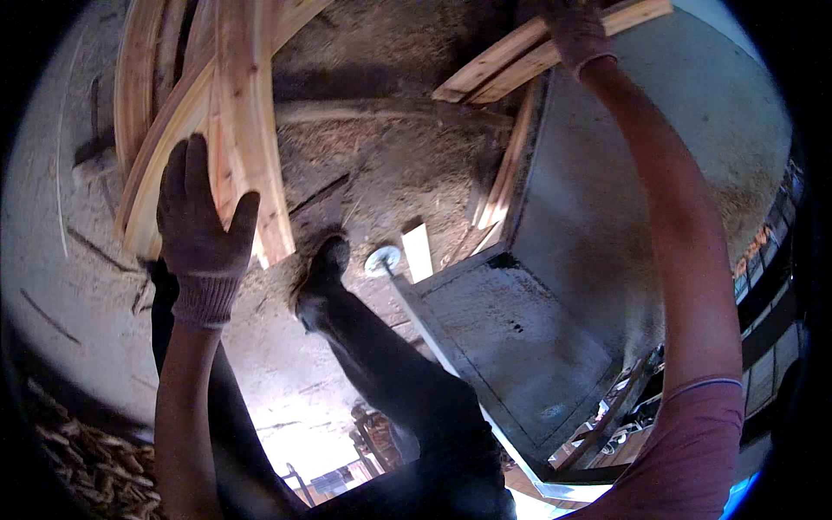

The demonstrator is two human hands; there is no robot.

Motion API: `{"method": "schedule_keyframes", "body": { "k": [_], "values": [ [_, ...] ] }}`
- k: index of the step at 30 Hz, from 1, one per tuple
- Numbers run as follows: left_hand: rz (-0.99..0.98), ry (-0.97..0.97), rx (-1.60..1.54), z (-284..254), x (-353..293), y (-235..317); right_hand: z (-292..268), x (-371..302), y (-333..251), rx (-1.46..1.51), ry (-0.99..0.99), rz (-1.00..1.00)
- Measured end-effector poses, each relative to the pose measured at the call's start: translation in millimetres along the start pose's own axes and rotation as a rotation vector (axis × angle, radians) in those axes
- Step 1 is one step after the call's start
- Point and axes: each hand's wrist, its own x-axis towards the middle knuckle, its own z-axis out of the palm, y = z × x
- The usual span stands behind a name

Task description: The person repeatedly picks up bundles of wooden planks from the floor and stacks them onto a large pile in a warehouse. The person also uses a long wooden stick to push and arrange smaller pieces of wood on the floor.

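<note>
My left hand, in a dark knit glove, is open with fingers stretched and thumb apart. It is over the near end of long pale wooden boards that lie in a loose pile at the left; whether the palm presses on them is hard to tell. At the upper right my gloved right hand is closed over two narrow wooden boards, which cross the far edge of a grey metal machine table. Its fingertips are lost in shadow at the picture's top.
The metal table fills the right side, with a lower flat plate nearer me. Beside its corner is a round pale disc. Wood strips lean along the table's left side. Scraps lie on the dusty floor near my boot.
</note>
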Motion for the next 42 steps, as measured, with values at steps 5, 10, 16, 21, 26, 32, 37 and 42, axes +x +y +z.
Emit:
{"method": "schedule_keyframes", "body": {
  "k": [5, 10, 16, 21, 26, 32, 37, 42],
  "values": [
    [-0.041, -0.038, 0.024, -6, -3, -10, -5, 11, 40, 0.712, -0.031, -0.176],
    [-0.089, -0.115, 0.057, -14, -23, -2, 34, 32, 106, 1.620, -0.019, -0.728],
    [-0.182, -0.258, 0.006, -49, -53, 13, 69, 3, 171, 1.824, -0.254, -0.914],
    [-0.257, -0.264, -0.028, -61, -72, -11, 116, -5, 180, 1.835, -0.586, -1.316],
    [-0.449, -0.187, -0.060, -74, -63, -42, 131, -2, 182, 2.777, -1.633, -1.388],
    [-0.377, -0.033, -0.053, -73, -16, -103, 5, -96, 266, 3.618, -2.340, -1.118],
    [-0.554, -0.409, -0.245, -38, 37, -207, -165, -64, 400, 3.664, -2.146, -0.990],
    [-0.701, -0.538, -0.750, -2, 36, -249, -202, -53, 430, 3.611, -2.629, -0.871]
  ]
}}
